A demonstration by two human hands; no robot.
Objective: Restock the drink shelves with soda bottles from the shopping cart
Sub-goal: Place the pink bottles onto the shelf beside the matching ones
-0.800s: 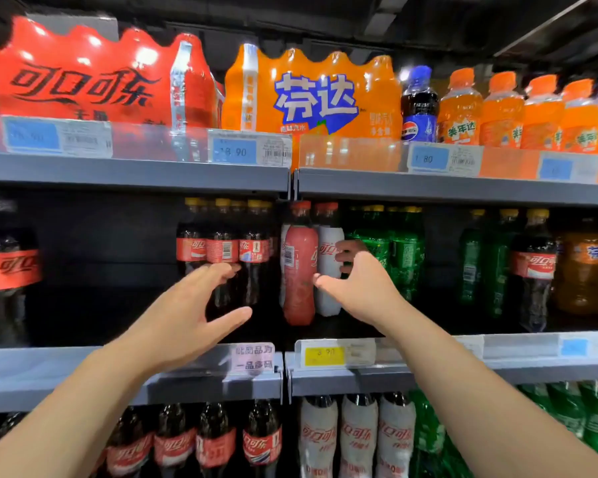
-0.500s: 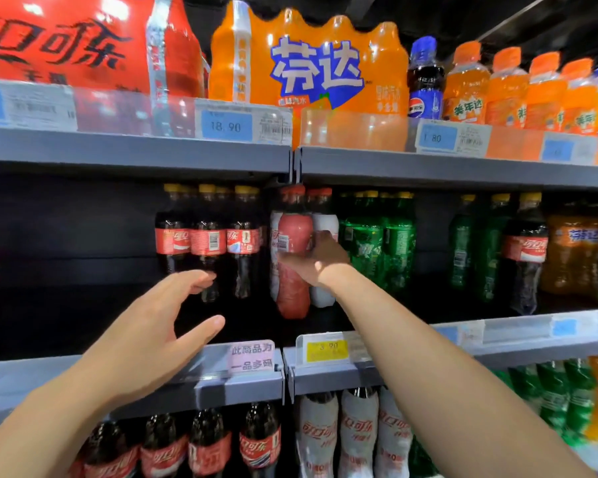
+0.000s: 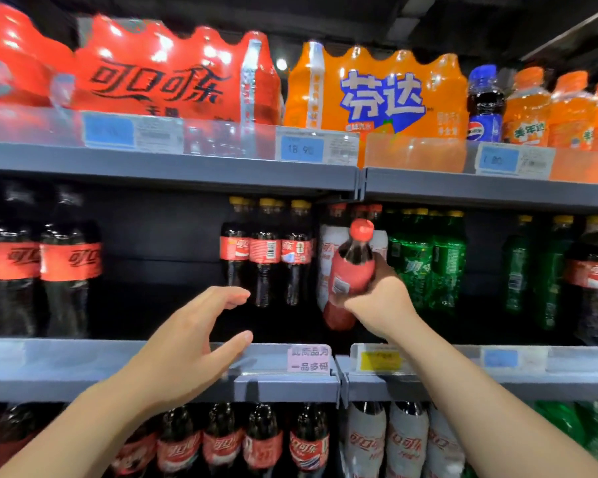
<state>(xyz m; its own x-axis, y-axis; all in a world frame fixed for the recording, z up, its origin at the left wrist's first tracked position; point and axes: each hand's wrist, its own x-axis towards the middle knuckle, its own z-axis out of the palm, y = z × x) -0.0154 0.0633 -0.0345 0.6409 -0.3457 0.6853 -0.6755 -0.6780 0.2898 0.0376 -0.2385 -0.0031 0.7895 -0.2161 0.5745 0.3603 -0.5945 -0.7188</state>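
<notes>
– Holding what, that right hand (image 3: 382,303)?
– A red-wrapped cola bottle (image 3: 351,274), tilted, up at the middle shelf (image 3: 83,367), just in front of the white-wrapped bottles (image 3: 327,250).
– And the left hand (image 3: 187,343)?
– Wide, fingers spread, holding nothing, near the shelf's front edge.
– Any room?
– Yes, a dark gap between the big cola bottles (image 3: 69,260) and the yellow-capped cola bottles (image 3: 265,251). Green soda bottles (image 3: 428,260) stand just to the right.

My right hand (image 3: 380,301) holds a bottle (image 3: 351,270) with red wrap and red cap over dark cola; green bottles (image 3: 428,260) beside, orange pack (image 3: 377,98) above, grey shelf (image 3: 170,167).
</notes>
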